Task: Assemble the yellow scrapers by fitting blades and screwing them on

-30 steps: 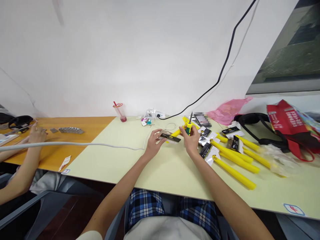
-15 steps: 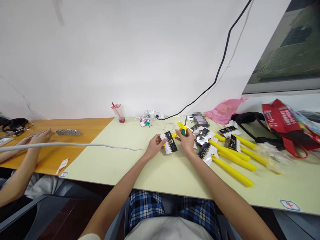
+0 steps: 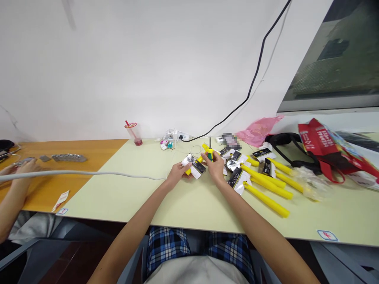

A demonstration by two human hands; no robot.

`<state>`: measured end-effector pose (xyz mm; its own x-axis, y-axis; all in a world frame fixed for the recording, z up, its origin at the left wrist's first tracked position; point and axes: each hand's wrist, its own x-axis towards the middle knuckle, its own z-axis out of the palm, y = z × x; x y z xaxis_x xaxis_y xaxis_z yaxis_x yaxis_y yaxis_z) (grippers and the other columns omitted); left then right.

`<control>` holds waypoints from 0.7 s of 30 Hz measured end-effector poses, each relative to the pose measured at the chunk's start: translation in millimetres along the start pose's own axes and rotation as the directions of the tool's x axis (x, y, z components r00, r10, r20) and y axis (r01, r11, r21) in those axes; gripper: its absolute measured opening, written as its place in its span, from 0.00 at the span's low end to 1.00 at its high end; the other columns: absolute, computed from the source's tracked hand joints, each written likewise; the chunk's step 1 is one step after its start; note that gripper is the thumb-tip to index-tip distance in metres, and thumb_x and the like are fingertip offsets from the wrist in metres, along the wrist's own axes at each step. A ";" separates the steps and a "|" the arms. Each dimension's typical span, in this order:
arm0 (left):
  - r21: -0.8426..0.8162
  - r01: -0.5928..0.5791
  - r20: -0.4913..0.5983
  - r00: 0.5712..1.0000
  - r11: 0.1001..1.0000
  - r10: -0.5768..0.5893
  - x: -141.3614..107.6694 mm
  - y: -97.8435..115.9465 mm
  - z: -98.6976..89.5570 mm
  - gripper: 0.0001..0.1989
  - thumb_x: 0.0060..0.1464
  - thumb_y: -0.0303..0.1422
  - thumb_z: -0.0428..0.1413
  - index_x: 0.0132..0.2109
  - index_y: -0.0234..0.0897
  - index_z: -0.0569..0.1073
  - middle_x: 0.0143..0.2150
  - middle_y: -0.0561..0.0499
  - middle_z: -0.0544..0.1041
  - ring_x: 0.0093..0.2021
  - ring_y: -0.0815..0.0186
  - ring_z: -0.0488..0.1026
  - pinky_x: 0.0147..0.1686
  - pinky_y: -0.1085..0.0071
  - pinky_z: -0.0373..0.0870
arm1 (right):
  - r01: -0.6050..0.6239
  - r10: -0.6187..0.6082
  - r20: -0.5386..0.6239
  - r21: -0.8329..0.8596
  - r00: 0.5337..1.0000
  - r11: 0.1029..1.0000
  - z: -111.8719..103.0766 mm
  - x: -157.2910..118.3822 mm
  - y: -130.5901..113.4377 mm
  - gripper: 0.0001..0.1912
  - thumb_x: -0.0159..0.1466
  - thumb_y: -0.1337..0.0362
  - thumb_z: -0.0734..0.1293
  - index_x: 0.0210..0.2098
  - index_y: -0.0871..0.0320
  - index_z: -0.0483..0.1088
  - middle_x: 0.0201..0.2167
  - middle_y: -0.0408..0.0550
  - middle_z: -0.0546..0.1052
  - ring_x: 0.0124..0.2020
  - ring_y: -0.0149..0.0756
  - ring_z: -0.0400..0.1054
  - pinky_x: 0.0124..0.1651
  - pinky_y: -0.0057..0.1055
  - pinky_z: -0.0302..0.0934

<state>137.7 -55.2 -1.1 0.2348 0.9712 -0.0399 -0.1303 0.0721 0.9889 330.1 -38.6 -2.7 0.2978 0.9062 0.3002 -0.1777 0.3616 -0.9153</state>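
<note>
1. A small screwdriver (image 3: pixel 209 154) with a green-and-yellow handle stands nearly upright over the middle of the pale table (image 3: pixel 124 195). Its long axis is close to vertical, and its thin dark shaft points up, away from the person.
2. A yellow rod (image 3: pixel 204 148) runs diagonally behind it, from lower left to upper right. Whether the two are joined cannot be told.
3. The right hand (image 3: pixel 215 167) is closed around the screwdriver's handle, fingers curled and pressed in, wrist angled toward the centre.
4. The left hand (image 3: pixel 177 174) pinches a black-and-white packaging card (image 3: pixel 195 166) between its fingers and thumb, just beside the rod's lower end.
5. Both forearms reach forward over the table's near edge and converge, the hands almost touching.
6. To the right lie more yellow rods (image 3: pixel 266 200) and packaging cards (image 3: pixel 237 180), then clear plastic wrap (image 3: pixel 310 183) and a red tote bag (image 3: pixel 318 140).
7. Beyond the hands sit a power strip (image 3: pixel 177 135) and a plastic cup (image 3: pixel 133 135).
8. At far left, a co-worker's hand (image 3: pixel 23 169) rests on an orange table (image 3: pixel 97 154), across which a white cable (image 3: pixel 74 172) runs.
</note>
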 end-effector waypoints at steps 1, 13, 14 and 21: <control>-0.016 0.007 0.010 1.000 1.000 -0.007 0.1 0.0 -0.2 0.32 0.48 0.55 0.75 0.45 0.32 0.80 0.37 0.42 0.85 0.30 0.61 0.81 0.29 0.67 0.79 | -0.001 0.001 0.024 -0.006 1.000 1.000 0.4 -0.5 -1.6 0.28 0.55 0.38 0.80 0.35 0.55 0.75 0.35 0.45 0.76 0.35 0.40 0.71 0.37 0.40 0.80; -0.165 0.055 0.027 0.998 0.985 -0.051 -1.5 4.3 -4.1 0.28 0.52 0.54 0.73 0.45 0.34 0.79 0.41 0.43 0.82 0.32 0.67 0.76 0.25 0.73 0.73 | 0.129 -0.081 0.308 -0.141 0.948 0.981 4.9 -4.1 -12.2 0.28 0.65 0.36 0.72 0.46 0.55 0.81 0.40 0.47 0.84 0.41 0.44 0.76 0.45 0.37 0.71; -0.180 0.055 0.021 0.998 0.982 -0.052 -2.1 4.9 -4.3 0.28 0.53 0.53 0.73 0.45 0.34 0.79 0.42 0.43 0.82 0.33 0.68 0.75 0.25 0.74 0.72 | 0.139 -0.086 0.312 -0.151 0.946 0.979 5.0 -3.9 -10.4 0.28 0.66 0.36 0.72 0.47 0.55 0.81 0.40 0.47 0.84 0.41 0.44 0.76 0.45 0.37 0.71; -0.226 -0.077 -0.125 0.991 0.971 0.049 0.0 2.7 -4.6 0.29 0.51 0.51 0.75 0.47 0.35 0.76 0.43 0.47 0.79 0.36 0.69 0.75 0.28 0.74 0.70 | 0.060 -0.044 0.273 -0.052 0.961 0.997 9.2 -6.4 -1.9 0.30 0.66 0.33 0.70 0.49 0.52 0.77 0.49 0.50 0.82 0.50 0.45 0.78 0.43 0.38 0.79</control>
<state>132.8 -54.0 0.9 0.1059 0.9943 -0.0090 -0.3621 0.0470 0.9310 319.9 -43.0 -0.4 0.0381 0.9149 0.4020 -0.1104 0.4037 -0.9082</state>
